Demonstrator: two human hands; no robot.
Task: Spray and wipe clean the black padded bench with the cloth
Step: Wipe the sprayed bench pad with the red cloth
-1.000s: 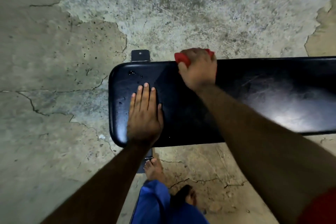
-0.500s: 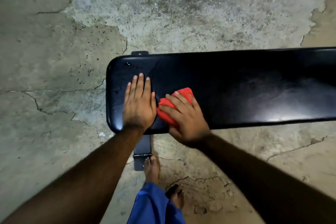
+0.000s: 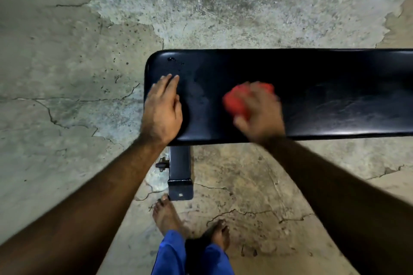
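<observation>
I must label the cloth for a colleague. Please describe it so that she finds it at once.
Find the long black padded bench on the cracked floor. Near its middle the right hand presses a crumpled cloth. It is the only red thing there.

Both arms reach forward, hands down.
Left hand (image 3: 162, 110) flat, fingers straight toward 12 o'clock; right hand (image 3: 259, 114) blurred, fingers curled.
</observation>
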